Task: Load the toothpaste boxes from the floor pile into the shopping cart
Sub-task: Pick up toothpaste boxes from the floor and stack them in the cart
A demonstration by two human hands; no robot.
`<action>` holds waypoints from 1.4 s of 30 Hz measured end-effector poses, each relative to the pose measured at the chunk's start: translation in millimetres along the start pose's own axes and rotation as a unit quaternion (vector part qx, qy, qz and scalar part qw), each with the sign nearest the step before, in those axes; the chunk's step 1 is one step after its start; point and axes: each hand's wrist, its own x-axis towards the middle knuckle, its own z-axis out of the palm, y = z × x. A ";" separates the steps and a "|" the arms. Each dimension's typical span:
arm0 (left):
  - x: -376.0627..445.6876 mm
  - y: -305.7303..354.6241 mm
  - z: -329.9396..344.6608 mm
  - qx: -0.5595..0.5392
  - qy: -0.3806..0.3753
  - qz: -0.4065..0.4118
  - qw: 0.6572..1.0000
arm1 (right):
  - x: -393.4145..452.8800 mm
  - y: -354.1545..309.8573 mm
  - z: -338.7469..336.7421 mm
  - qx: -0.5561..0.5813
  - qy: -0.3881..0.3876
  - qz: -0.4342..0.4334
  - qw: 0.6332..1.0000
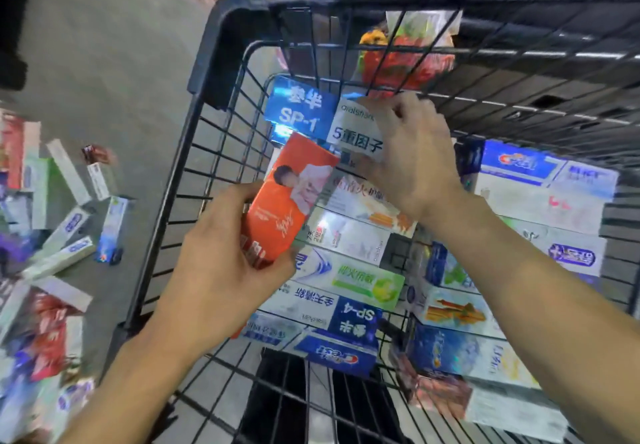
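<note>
Hanging over cart [221, 48] rim: snack bag [412, 59] | floor pile [52, 235] left of cart | boxes [360, 280] line cart bottom | left hand [221, 270] grips orange box [294, 197] inside cart | right hand [412, 156] pinches blue-white box [311, 111] at far wall

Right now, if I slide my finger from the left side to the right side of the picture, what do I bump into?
Floor pile of toothpaste boxes → cart's left wire wall → left hand holding the orange box → right hand on the white box → boxes stacked in the cart.
</note>
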 end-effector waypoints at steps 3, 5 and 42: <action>0.0 -2.6 3.5 0.009 -0.013 -0.001 1.000 | -5.9 -2.5 5.1 -0.001 0.048 0.015 0.999; 0.8 -2.6 5.5 0.015 -0.022 -0.002 1.000 | -8.0 -3.7 6.0 0.006 0.054 0.014 0.998; 78.4 10.1 41.7 0.361 0.021 0.265 0.894 | -100.6 40.5 -18.5 0.059 0.037 0.014 0.997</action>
